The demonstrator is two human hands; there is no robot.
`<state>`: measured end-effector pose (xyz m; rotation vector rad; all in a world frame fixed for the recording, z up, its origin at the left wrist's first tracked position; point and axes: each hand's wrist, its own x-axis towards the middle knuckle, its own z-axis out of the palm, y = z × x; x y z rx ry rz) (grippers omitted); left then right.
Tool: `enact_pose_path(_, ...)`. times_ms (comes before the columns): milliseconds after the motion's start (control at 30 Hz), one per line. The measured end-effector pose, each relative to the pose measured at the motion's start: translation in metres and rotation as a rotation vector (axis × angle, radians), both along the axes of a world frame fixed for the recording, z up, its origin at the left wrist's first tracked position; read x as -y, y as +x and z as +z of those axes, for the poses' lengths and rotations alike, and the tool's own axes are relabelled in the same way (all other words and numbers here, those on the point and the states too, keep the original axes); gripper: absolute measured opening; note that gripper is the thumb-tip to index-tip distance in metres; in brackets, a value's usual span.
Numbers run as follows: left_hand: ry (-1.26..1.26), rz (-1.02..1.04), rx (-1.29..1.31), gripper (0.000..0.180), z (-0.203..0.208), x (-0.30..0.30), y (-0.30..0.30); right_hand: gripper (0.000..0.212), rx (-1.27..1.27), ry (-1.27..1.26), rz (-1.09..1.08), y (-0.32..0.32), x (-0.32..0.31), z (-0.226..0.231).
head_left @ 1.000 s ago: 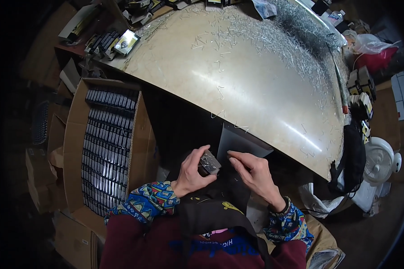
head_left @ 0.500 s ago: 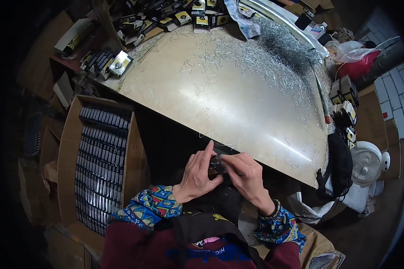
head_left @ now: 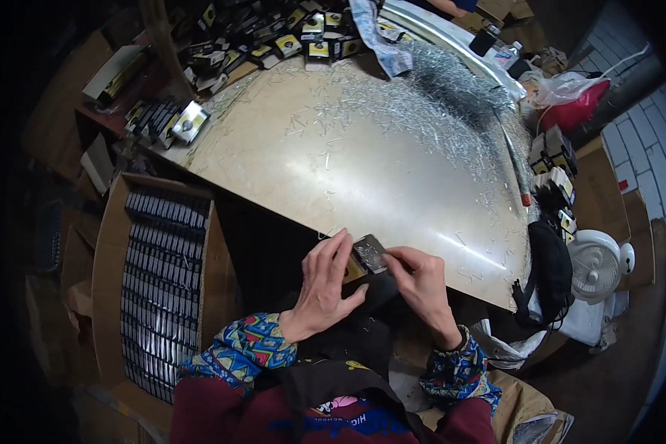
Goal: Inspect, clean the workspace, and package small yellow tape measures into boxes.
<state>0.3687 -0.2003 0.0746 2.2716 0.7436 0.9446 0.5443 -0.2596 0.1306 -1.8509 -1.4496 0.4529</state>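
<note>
Just off the table's near edge, a small dark box (head_left: 370,254) with a yellowish side sits between my hands. Thin silvery bits show on its dark face. My left hand (head_left: 320,285) holds the box from the left, fingers along its side and thumb below. The fingertips of my right hand (head_left: 420,285) pinch its right edge; what else may be between them is hidden. Bent silver wire pieces (head_left: 451,118) lie heaped on the far right of the pale table (head_left: 274,177), with single ones scattered toward me.
At my left stands an open carton (head_left: 209,296) packed with rows of dark, silver-edged pieces. Black-and-yellow boxes (head_left: 318,52) pile up at the table's far side. To the right are a black bag (head_left: 550,266) and a white fan (head_left: 598,268). Part of another person's arm (head_left: 448,7) shows at the far edge.
The box has turned so its dark face shows between my hands. My right hand has shifted slightly right, its fingers now at the box's edge. The view has tilted a little.
</note>
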Motion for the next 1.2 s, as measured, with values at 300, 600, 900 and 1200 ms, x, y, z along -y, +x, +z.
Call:
enact_pose_path(300, -0.062, -0.014, 0.038, 0.095, 0.006, -0.006, 0.003, 0.016, -0.187, -0.077, -0.007, 0.020, -0.004, 0.008)
enact_pose_path(600, -0.335, 0.046, 0.060, 0.078, 0.012, -0.008, 0.007, 0.022, -0.423, -0.049, 0.008, 0.003, -0.005, 0.008)
enact_pose_path(900, -0.313, 0.076, 0.125, 0.079, 0.013, -0.012, 0.005, 0.043, 0.049, 0.284, 0.219, -0.003, -0.009, 0.000)
enact_pose_path(1200, -0.284, -0.104, 0.073, 0.108, 0.015, -0.013, 0.002, 0.046, -0.971, -0.068, 0.129, -0.007, -0.026, 0.004)
